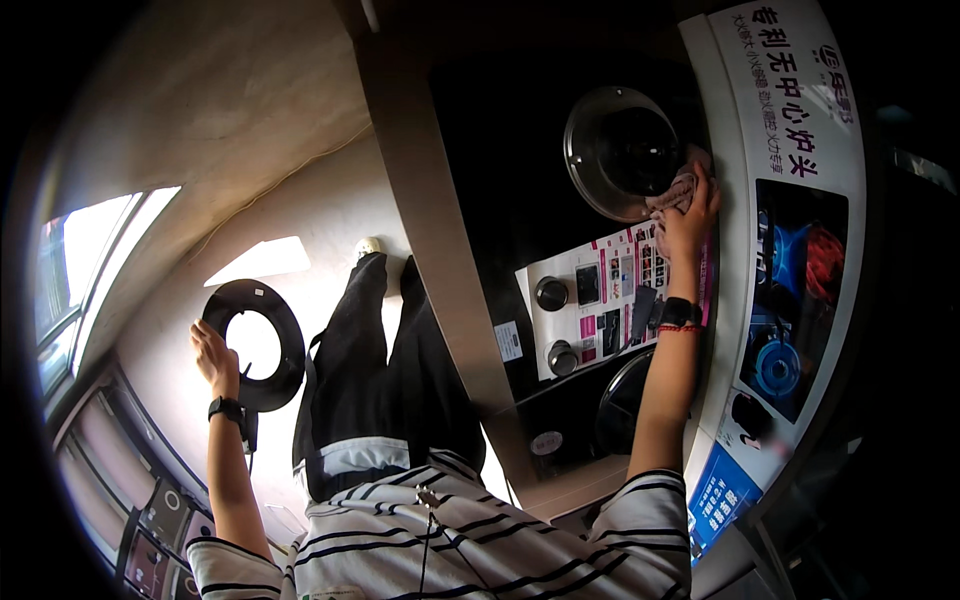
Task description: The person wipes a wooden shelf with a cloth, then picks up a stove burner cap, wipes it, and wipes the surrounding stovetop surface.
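Cloth [683, 188], pinkish-brown, crumpled, is on the black gas hob [490, 170], at the right-hand rim of the far round burner pan [590, 185]. Person's right hand [690, 222] has its fingers bent over the cloth, gripping it. Left hand [212, 358] is well apart, out over the pale floor [345, 195], fingers closed on the left edge of a flat black ring [287, 340]; the ring is held clear of the hob, its centre open.

Printed sheet [617, 265], white and pink, lies on the hob nearer the person. Two round control knobs [551, 293] stand along its left part. Second burner [622, 405] sits nearer still, partly behind the right forearm. Hob is set in a brown tabletop [420, 190]. Long printed panel [725, 310] runs along the hob's right side. Dark band [226, 408] on left wrist; another dark band plus red bracelet [680, 327] on right. Striped shirt [400, 545], dark trousers [345, 340], light shoe [368, 246] below.
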Demonstrator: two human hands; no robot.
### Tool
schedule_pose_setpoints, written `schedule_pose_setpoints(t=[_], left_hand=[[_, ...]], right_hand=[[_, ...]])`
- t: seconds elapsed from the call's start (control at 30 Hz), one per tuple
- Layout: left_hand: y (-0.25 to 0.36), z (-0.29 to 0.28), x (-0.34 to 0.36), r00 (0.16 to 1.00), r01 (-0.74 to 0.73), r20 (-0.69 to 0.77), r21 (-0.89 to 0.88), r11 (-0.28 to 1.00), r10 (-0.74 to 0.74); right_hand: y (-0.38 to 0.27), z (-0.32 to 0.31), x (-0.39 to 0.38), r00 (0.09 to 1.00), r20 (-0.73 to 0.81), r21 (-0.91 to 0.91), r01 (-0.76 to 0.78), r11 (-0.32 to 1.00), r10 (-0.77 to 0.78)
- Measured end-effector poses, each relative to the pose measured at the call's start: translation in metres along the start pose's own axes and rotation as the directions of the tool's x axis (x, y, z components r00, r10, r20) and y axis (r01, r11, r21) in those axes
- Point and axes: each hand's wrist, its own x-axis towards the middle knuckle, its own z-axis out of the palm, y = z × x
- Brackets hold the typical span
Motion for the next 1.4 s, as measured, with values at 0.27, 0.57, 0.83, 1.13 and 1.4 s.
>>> schedule_pose_setpoints(t=[0.27,0.57,0.83,1.13,1.4], left_hand=[[0.017,0.002,0.011,0.998,0.030,0.059,-0.041,0.999,-0.028],[0.010,-0.019,0.005,0.994,0.056,0.092,-0.051,0.997,-0.052],[0.000,-0.003,0.000,0.975,0.178,0.141,-0.017,0.984,-0.174],[-0.006,-0.014,-0.015,0.926,0.314,0.213,0.023,0.949,-0.312],[-0.008,0.010,-0.005,0.914,0.320,0.276,-0.044,0.946,-0.296]], right_hand=[[0.053,0.023,0.079,0.985,0.072,-0.083,0.162,0.983,-0.156],[0.024,0.044,0.147,0.977,0.214,-0.248,0.064,0.967,-0.009],[0.008,0.068,0.206,0.880,0.474,0.065,-0.053,0.996,0.016],[-0.056,0.108,0.246,0.921,0.389,0.202,-0.080,0.976,-0.006],[-0.038,0.111,0.260,0.848,0.530,0.356,-0.222,0.908,0.000]])
